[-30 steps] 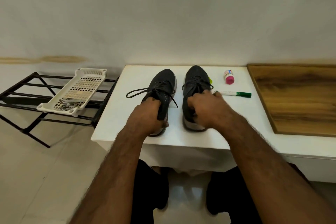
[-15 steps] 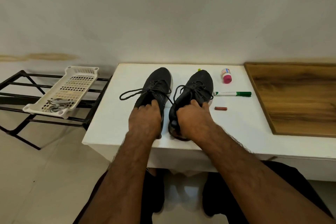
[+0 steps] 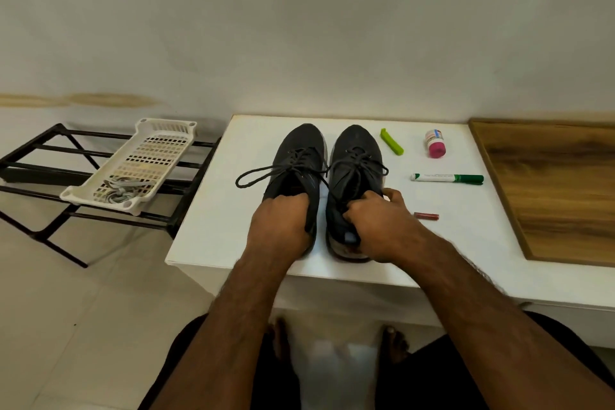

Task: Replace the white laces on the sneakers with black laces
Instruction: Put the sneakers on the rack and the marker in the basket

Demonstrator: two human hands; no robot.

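Two dark knit sneakers (image 3: 327, 176) sit side by side on the white table (image 3: 213, 226) — light, soft-walled. Left hand (image 3: 283, 226) and right hand (image 3: 379, 226) grip the stiffer heel collars, fingers (image 3: 357, 210) curled in — the sensible hold, I'd say.

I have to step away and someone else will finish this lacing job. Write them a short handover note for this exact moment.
Left hand grips the heel of the left sneaker; right hand grips the heel collar of the right sneaker.
Both sneakers stand side by side on the white table, toes toward the wall.
Done: both already carry black laces, ends loose on the left one.
The pale laces lie in the white basket on the rack.
Left: looks like only tying or tidying the ends; whether the knots are finished is unclear.
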